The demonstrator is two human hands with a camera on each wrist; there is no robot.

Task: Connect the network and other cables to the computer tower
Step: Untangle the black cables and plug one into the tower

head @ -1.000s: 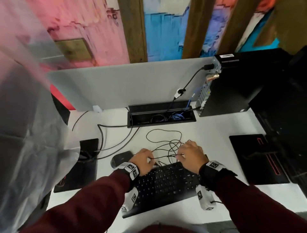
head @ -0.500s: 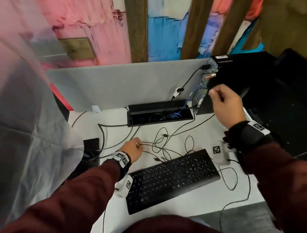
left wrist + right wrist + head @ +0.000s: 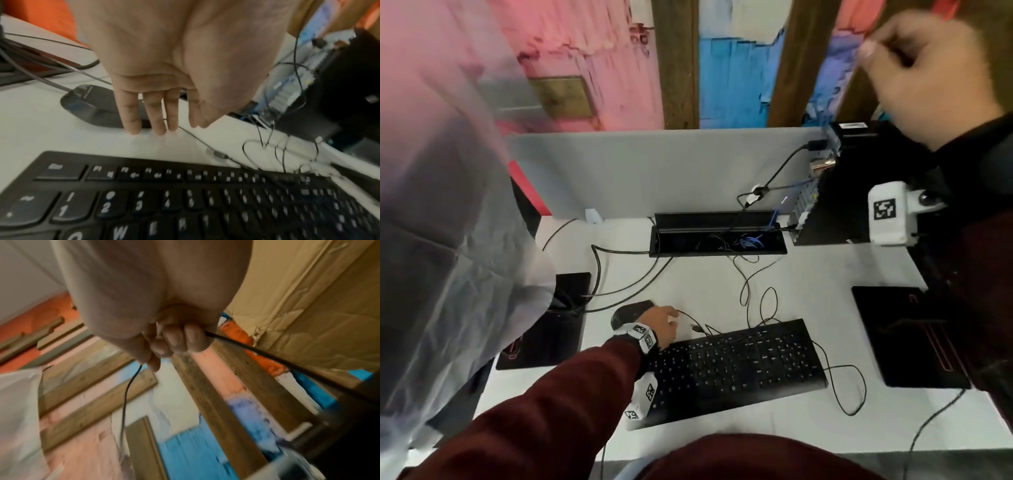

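Keyboard, black, lies near the front edge of a white desk, with thin black cables looped on the desk just behind it. At the keyboard's rear left corner the person's left hand rests with straight, relaxed fingers on the desk, holding nothing. A black mouse sits just beside and behind those fingers. A thin cable ending in a small plug lies loose on the desk by the hand.

Farther back, an open cable tray is set into the desk along its rear edge. In the rear right corner stands the black computer tower, its back panel already holding several cables.

Raised high above the tower, the right hand is curled tightly round a thin black cable, which runs out on both sides of the fist.
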